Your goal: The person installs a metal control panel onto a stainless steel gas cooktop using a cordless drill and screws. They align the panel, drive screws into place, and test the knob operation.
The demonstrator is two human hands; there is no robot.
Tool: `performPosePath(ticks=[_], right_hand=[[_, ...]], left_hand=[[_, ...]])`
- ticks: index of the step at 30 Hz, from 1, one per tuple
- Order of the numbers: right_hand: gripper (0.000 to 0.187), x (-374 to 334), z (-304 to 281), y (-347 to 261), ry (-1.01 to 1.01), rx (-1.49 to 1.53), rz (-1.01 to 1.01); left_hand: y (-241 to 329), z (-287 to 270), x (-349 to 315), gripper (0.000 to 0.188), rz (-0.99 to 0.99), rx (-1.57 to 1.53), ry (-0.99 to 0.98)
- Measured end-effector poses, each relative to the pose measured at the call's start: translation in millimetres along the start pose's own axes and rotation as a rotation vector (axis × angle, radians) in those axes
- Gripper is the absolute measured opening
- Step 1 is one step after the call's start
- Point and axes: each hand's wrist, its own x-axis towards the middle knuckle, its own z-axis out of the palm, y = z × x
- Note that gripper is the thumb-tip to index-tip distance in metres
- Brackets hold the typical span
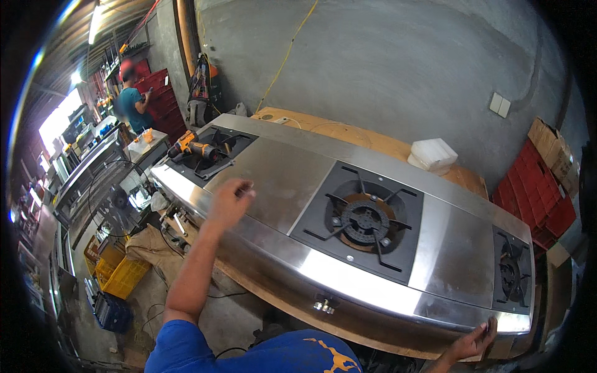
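Note:
A long stainless steel gas stove (273, 168) with several black burners stretches across the view in front of me. My left hand (231, 202) hovers over its left part, beside the steel panel; the fingers are loosely bent and apart, with nothing visible in them. Close beyond it, a wrench (214, 172) and an orange-and-black cordless drill (191, 148) lie on the left burner (214, 140). At the front right edge is my right hand (476, 340), palm turned up, fingers half bent and seemingly holding nothing. The middle burner (367, 221) sits between my hands.
A white foam block (433, 154) rests behind the stove by the grey wall. Red crates (538, 193) stand at right. On the left floor are a yellow crate (121, 273) and a blue toolbox (112, 311). Another person (134, 102) stands at the far left.

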Motion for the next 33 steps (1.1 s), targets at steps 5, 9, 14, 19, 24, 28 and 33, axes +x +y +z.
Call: performPosePath(ticks=[5, 9, 14, 19, 24, 28, 33], right_hand=[[0.017, -51, 70, -136, -0.317, 0.392, -0.016], [0.01, -103, 131, -236, -0.509, 0.547, 0.034], [0.009, -146, 182, -336, -0.761, 0.564, -0.269], [0.015, -181, 212, -391, -0.952, 0.546, -0.247], [0.021, -188, 225, -403, -1.114, 0.437, -0.275], [0.022, -187, 225, -403, -1.144, 0.415, -0.226], [0.023, -188, 224, -400, -1.142, 0.42, -0.253]], left_hand=[[-100, -30, 34, 0.03, -0.041, 0.163, -0.046], [-139, -35, 54, 0.031, 0.114, 0.089, -0.259], [-152, -32, 67, 0.027, 0.247, 0.104, -0.33], [-154, -34, 76, 0.023, 0.246, 0.067, -0.429], [-156, -28, 81, 0.022, 0.325, 0.084, -0.451], [-156, -23, 87, 0.022, 0.327, 0.124, -0.514], [-157, -26, 87, 0.021, 0.337, 0.065, -0.548]])
